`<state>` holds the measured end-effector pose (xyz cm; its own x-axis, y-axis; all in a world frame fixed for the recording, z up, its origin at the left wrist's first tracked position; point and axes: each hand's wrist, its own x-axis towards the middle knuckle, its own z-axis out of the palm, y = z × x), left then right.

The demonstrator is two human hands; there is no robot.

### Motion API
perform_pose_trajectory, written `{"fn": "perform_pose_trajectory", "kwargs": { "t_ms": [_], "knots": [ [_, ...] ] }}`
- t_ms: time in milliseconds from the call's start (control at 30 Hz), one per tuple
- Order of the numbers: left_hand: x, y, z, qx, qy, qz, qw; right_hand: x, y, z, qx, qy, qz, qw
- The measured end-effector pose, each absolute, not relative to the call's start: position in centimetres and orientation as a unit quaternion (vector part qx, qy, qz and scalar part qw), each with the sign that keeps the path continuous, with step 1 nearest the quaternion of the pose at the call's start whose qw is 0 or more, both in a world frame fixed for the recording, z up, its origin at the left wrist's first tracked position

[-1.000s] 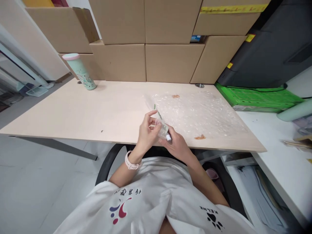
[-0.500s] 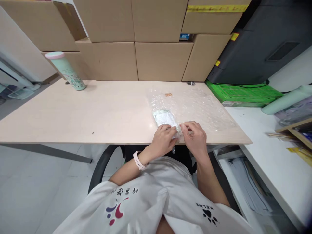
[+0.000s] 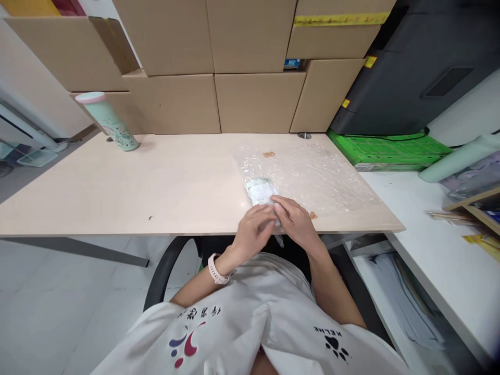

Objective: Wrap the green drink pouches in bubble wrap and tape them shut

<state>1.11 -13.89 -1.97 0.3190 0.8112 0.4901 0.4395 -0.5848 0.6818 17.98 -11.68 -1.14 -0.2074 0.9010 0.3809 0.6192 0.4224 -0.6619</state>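
A small pale packet (image 3: 258,190) with a whitish, faintly printed face lies at the near edge of a sheet of clear bubble wrap (image 3: 320,177). My left hand (image 3: 252,232) is over the packet's near end, fingers loosely bent and thumb apart from them. Reaching in from the right, my right hand (image 3: 295,221) has its fingers stretched out over the packet, their tips close to my left fingers. Both hands cover the packet's near part. A bit of clear plastic (image 3: 279,240) hangs past the table edge below them.
Cardboard boxes (image 3: 258,101) line the back of the table (image 3: 187,182). A mint tumbler (image 3: 111,125) stands at the back left. On the right are a green box (image 3: 390,151), a dark case (image 3: 414,78) and a white side desk (image 3: 425,208).
My right hand has moved left onto the packet, uncovering an orange mark on the wrap. My left hand has drawn slightly back and left. The view has tilted a little upward.
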Motion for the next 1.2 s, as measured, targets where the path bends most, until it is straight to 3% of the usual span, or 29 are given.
{"fn": "perform_pose_trajectory", "kwargs": {
  "t_ms": [100,233,333,500,633,767,933,1067,1200],
  "knots": [
    [0.1,-14.0,-2.1,0.630,0.477,0.537,0.296,17.9,-11.7,-1.7,-0.513,-0.750,0.181,0.377],
    [-0.3,-13.7,-1.3,0.453,0.443,0.565,0.529,17.5,-12.4,-1.4,-0.523,-0.747,0.183,0.368],
    [0.0,-14.2,-0.4,0.379,0.422,0.584,0.581,16.9,-13.1,-0.5,-0.517,-0.751,0.203,0.358],
    [1.4,-15.6,0.3,0.492,0.359,0.607,0.510,16.5,-14.2,-0.1,-0.481,-0.735,0.300,0.372],
    [2.8,-15.1,-0.5,0.672,0.341,0.515,0.409,17.4,-14.6,-1.8,-0.503,-0.672,0.344,0.421],
    [3.7,-13.7,-2.4,0.813,0.326,0.377,0.300,19.8,-14.9,-3.2,-0.543,-0.626,0.334,0.449],
    [5.5,-13.6,-3.5,0.869,0.331,0.306,0.205,22.1,-15.6,-2.4,-0.557,-0.653,0.230,0.459],
    [6.3,-14.6,-2.4,0.855,0.354,0.310,0.217,22.1,-15.7,-1.8,-0.525,-0.731,0.176,0.399],
    [4.7,-15.0,-2.3,0.740,0.409,0.440,0.301,22.3,-15.8,-2.6,-0.508,-0.784,0.172,0.312]
  ]
}}
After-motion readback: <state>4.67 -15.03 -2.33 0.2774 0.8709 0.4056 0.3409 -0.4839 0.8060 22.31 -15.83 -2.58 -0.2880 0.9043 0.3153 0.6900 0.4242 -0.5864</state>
